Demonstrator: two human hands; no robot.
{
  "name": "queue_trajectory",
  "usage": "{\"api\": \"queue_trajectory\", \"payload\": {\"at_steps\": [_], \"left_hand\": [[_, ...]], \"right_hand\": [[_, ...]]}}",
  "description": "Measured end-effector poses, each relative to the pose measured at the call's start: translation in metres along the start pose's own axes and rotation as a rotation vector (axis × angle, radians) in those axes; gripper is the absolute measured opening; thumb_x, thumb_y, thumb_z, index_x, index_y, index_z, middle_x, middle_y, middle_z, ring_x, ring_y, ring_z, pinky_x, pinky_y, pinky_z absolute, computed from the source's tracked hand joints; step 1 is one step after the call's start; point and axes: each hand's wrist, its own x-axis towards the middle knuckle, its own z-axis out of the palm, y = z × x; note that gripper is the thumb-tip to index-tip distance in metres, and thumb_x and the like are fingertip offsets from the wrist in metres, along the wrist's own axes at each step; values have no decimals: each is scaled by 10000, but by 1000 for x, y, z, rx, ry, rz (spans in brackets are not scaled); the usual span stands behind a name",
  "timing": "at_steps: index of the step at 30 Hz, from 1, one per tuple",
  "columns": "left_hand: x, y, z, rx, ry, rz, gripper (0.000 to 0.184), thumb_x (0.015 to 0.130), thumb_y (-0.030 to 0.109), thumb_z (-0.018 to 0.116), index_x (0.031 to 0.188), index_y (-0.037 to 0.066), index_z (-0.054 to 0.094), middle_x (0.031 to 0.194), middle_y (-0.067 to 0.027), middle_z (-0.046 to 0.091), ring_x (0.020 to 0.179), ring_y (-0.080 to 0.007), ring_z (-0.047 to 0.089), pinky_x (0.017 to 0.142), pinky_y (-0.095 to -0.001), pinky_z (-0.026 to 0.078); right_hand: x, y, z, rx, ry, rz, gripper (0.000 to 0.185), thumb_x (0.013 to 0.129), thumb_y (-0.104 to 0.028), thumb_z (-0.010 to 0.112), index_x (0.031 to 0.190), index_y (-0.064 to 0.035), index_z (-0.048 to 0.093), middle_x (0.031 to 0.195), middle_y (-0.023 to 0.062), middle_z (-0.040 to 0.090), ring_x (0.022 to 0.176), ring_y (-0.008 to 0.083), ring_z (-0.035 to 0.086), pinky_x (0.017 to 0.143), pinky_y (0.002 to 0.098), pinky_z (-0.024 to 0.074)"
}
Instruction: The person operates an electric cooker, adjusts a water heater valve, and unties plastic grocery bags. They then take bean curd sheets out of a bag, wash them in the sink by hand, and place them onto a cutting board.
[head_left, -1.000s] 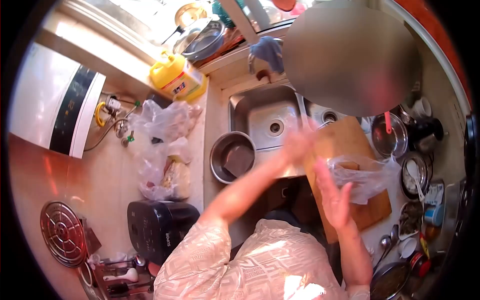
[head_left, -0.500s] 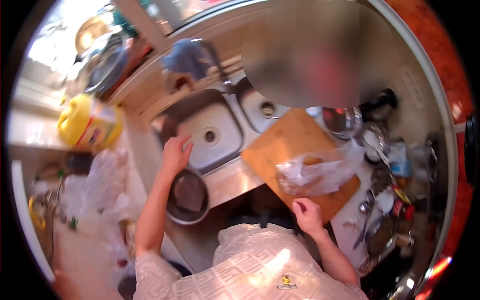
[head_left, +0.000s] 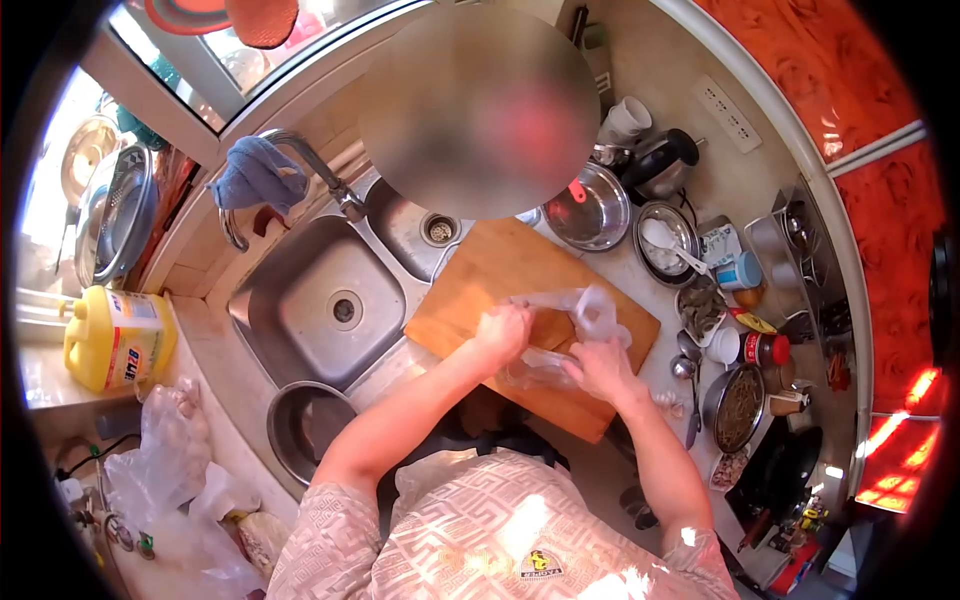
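Observation:
A clear plastic bag [head_left: 598, 312] lies crumpled on the wooden cutting board [head_left: 480, 270], with something brownish showing through it that I cannot make out. My left hand [head_left: 503, 335] is closed on the bag's left side, fingers bent around the film. At its right side my right hand [head_left: 604, 368] pinches the plastic low down, close to the board's front right edge. Part of the bag is hidden under both hands.
Left of the board is a double steel sink [head_left: 285, 290] with a faucet [head_left: 325, 175] draped in a blue cloth [head_left: 258, 172]. A dark pot [head_left: 300, 425] sits in front of it. Bowls, including a glass bowl [head_left: 590, 215], a kettle [head_left: 665, 165] and jars crowd the right counter.
My left hand has come from beside the sink to the bag, and my right hand has moved from the board's front edge onto it. The view has shifted right.

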Motion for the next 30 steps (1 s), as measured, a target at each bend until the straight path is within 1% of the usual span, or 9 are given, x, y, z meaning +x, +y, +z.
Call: {"api": "queue_trajectory", "payload": {"at_steps": [2,4,6,8,12,16,18,22,30], "left_hand": [[6,-5,23,204,118,-35,101,774,121,565,852,110,628,812,-67,652,751,-258,637,612,-371,530],[8,7,18,270,63,26,151,763,164,587,900,119,630,858,-63,650,772,-241,635,639,-366,522],[11,20,19,203,247,194,105,788,144,580,861,87,630,855,-74,648,844,-263,630,720,-388,505],[17,23,30,163,260,77,126,771,152,605,873,77,619,859,-81,649,853,-270,628,735,-392,497],[27,28,34,57,139,-227,259,687,163,692,898,52,592,872,-102,648,878,-288,622,772,-408,474],[29,18,51,98,254,-192,393,643,206,724,986,54,610,903,-144,645,870,-334,611,728,-440,491],[23,22,44,-23,99,-212,356,641,184,716,963,65,620,882,-143,643,873,-339,604,737,-430,486],[0,44,17,-109,33,-135,263,647,69,669,902,51,604,923,-120,637,890,-362,575,765,-432,463],[-34,56,-2,-185,434,174,377,639,-43,654,1005,46,655,972,-109,659,925,-322,606,807,-362,492]], "right_hand": [[-11,2,15,44,38,-10,286,829,-324,640,930,-58,644,932,182,648,815,361,628,774,476,452],[-16,-1,24,237,93,76,358,836,-326,634,1048,-38,635,969,191,639,887,377,622,821,469,468],[-14,3,30,288,61,103,486,846,-316,619,1209,1,554,1084,228,605,1005,401,589,916,457,448],[-9,10,48,410,319,158,550,847,-275,612,1277,32,460,1215,256,534,1125,409,520,963,469,415],[-4,31,55,389,412,120,582,839,-224,617,1312,47,411,1292,260,487,1184,405,480,995,448,398],[-5,48,59,462,418,87,496,838,-182,607,1258,49,479,1274,248,503,1197,398,467,999,433,396],[-4,56,62,485,426,68,483,837,-178,605,1250,43,490,1266,245,512,1191,398,473,999,430,396],[2,69,59,763,403,105,480,915,-279,507,1260,54,472,1262,268,517,1191,405,475,1001,429,389],[9,79,66,923,422,228,578,981,-388,367,1357,50,373,1314,279,475,1221,411,459,1015,426,373]]}}
